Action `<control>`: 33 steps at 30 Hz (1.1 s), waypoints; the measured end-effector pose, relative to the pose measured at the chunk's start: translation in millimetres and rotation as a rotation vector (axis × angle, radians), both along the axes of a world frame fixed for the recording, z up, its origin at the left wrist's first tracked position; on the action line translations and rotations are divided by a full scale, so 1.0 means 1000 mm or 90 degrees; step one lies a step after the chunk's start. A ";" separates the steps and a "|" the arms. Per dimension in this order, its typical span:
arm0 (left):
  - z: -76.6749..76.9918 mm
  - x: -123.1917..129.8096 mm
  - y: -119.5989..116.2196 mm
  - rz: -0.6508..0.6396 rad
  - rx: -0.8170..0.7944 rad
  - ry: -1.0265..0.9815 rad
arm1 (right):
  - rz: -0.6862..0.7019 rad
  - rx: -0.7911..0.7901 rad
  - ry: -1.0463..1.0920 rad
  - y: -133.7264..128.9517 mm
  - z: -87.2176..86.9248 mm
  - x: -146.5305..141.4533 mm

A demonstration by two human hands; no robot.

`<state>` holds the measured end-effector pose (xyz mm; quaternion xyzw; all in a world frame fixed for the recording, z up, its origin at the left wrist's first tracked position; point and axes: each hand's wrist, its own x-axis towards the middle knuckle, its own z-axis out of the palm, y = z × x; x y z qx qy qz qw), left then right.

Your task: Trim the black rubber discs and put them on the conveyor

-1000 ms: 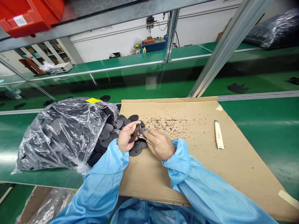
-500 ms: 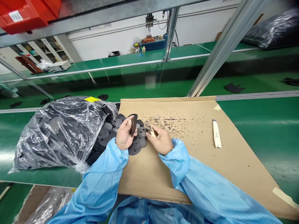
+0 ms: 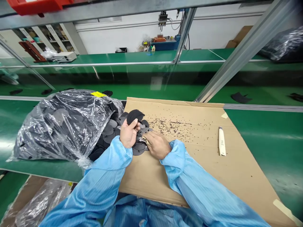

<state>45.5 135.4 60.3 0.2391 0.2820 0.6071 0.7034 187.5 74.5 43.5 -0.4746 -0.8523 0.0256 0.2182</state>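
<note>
Fingers of the left hand (image 3: 128,135) pinch a dark rounded piece (image 3: 135,115) above a pile of black discs (image 3: 108,129), while those of the right hand (image 3: 158,145) are wrapped round small metal pliers (image 3: 145,140) near it, over cardboard (image 3: 151,179) strewn with black specks (image 3: 169,126) on the green bench (image 3: 265,135).

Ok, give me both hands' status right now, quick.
Left hand: closed, holding a dark flat piece between thumb and fingers.
Right hand: closed around a small metal-tipped hand tool.
</note>
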 end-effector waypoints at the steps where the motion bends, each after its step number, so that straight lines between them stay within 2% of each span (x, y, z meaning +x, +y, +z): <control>1: 0.000 0.000 0.000 -0.005 -0.002 0.004 | -0.003 -0.001 0.009 0.000 0.001 0.002; 4: -0.001 0.002 -0.001 -0.014 -0.002 0.017 | -0.043 0.004 0.110 -0.003 0.006 0.010; 7: -0.002 0.003 -0.003 -0.033 0.003 0.052 | -0.131 -0.058 0.366 -0.004 0.012 0.017; 9: -0.004 0.005 -0.005 -0.056 0.028 0.090 | -0.156 -0.156 0.597 -0.002 0.017 0.019; 12: -0.008 0.007 -0.010 -0.094 0.099 0.155 | -0.141 -0.338 0.879 0.002 0.021 0.020; 15: -0.013 0.009 -0.014 -0.138 0.176 0.227 | -0.140 -0.488 1.031 0.005 0.022 0.022; 17: -0.014 0.010 -0.016 -0.150 0.209 0.278 | -0.136 -0.534 1.079 0.006 0.021 0.022; 19: -0.014 0.010 -0.017 -0.145 0.206 0.311 | -0.134 -0.538 1.088 0.006 0.019 0.021; 21: -0.013 0.010 -0.017 -0.139 0.173 0.306 | -0.151 -0.489 1.065 0.006 0.017 0.019; 24: -0.011 0.010 -0.016 -0.141 0.129 0.253 | -0.208 -0.307 0.943 0.004 0.014 0.016; 27: -0.010 0.010 -0.017 -0.167 0.133 0.234 | -0.241 -0.138 0.766 0.002 0.012 0.016; 29: -0.010 0.010 -0.019 -0.184 0.143 0.228 | -0.235 -0.102 0.689 0.000 0.012 0.018; 33: -0.011 0.009 -0.020 -0.192 0.133 0.216 | -0.235 -0.106 0.600 0.000 0.015 0.022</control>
